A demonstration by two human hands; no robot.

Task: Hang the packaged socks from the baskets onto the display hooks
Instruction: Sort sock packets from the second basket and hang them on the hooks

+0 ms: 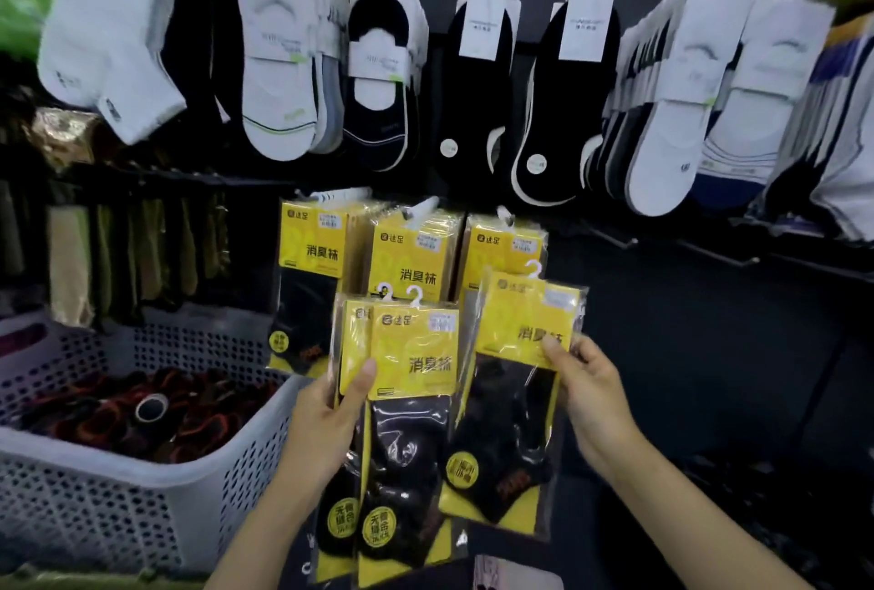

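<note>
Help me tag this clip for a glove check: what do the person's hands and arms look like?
The left hand and right hand are bare: no gloves, no rings on the visible fingers. The left forearm and right forearm are uncovered down to the frame's bottom edge, with no sleeve, watch or bracelet in view.

Glossy clear plastic film wraps the yellow-carded black sock packs, catching glare; small white plastic hooks top them. The grey perforated plastic basket looks matt. White and black knit cloth socks wear matt white paper bands.
</note>
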